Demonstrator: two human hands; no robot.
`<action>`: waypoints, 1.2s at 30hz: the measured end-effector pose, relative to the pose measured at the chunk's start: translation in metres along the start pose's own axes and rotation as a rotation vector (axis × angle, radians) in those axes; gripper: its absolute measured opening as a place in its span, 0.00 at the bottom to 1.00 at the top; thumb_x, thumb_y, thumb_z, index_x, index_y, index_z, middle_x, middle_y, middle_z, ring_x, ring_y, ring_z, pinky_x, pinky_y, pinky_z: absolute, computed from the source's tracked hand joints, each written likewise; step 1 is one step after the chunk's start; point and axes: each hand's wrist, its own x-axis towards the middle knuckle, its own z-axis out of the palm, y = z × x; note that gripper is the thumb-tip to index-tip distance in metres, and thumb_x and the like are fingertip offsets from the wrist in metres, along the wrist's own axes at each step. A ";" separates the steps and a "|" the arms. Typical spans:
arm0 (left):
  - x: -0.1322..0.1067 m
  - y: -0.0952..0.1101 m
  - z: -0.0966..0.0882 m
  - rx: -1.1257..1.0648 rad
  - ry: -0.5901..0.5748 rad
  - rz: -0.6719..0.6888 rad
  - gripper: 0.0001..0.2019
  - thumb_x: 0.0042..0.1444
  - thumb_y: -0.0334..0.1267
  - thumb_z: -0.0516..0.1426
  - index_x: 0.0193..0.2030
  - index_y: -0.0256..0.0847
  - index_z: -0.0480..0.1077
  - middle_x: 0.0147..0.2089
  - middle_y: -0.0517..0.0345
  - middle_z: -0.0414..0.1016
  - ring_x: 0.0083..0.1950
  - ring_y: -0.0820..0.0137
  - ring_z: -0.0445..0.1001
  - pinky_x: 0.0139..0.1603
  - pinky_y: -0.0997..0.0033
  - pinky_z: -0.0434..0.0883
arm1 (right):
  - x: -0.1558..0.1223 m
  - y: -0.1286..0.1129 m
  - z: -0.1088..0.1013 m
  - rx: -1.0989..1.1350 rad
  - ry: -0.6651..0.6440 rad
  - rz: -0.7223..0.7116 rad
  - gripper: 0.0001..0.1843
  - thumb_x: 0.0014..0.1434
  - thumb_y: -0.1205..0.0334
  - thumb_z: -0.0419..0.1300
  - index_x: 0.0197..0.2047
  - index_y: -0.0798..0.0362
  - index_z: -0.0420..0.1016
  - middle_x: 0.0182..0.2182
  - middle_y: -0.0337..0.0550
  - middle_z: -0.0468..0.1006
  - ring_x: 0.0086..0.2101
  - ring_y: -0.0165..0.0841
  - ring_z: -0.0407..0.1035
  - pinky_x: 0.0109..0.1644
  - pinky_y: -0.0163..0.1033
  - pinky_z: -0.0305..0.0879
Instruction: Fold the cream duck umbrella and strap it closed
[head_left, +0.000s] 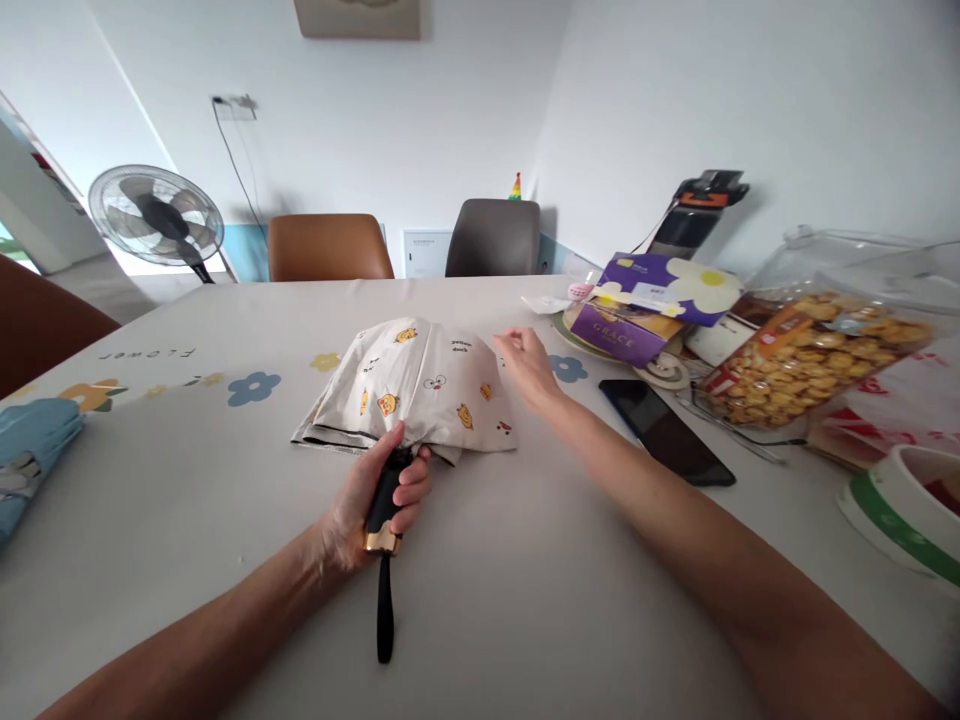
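Observation:
A folding umbrella (427, 385) with a white canopy printed with yellow ducks lies collapsed on the table, its fabric loose and spread. My left hand (386, 490) is wrapped round its black handle, with the thumb up by the canopy's lower edge. A gold-coloured band circles the handle's end, and a black wrist strap (385, 610) hangs towards me. Beside the canopy's upper right edge is my right hand (527, 362), fingers bent and closed together. Whether a bit of fabric is between those fingertips cannot be made out.
To the right lie a black phone (667, 430), a purple tissue box (630, 310), a clear snack container (817, 350) and a white-green tub (907, 510). A blue folded fabric item (34, 460) is at the left edge. Chairs (330, 247) and a fan (157, 215) stand beyond the table.

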 end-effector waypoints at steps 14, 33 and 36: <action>0.004 0.001 -0.003 0.016 0.040 0.036 0.19 0.62 0.47 0.46 0.33 0.31 0.65 0.21 0.67 0.52 0.15 0.81 0.52 0.07 0.82 0.58 | -0.003 0.013 -0.012 0.171 -0.491 0.379 0.10 0.47 0.60 0.64 0.30 0.56 0.71 0.25 0.47 0.77 0.26 0.36 0.72 0.27 0.38 0.69; -0.007 0.004 0.014 0.335 0.212 -0.121 0.09 0.54 0.39 0.57 0.35 0.33 0.65 0.31 0.56 0.67 0.29 0.72 0.70 0.34 0.68 0.75 | -0.016 -0.031 -0.032 0.535 -0.491 0.218 0.08 0.44 0.61 0.66 0.28 0.55 0.73 0.24 0.40 0.75 0.24 0.32 0.69 0.27 0.37 0.64; -0.006 -0.004 0.018 0.212 0.233 -0.095 0.08 0.56 0.37 0.55 0.32 0.35 0.62 0.27 0.61 0.62 0.21 0.79 0.61 0.19 0.77 0.67 | -0.018 -0.033 -0.030 0.534 -0.522 0.261 0.09 0.44 0.61 0.65 0.29 0.55 0.73 0.24 0.41 0.75 0.24 0.32 0.69 0.28 0.37 0.65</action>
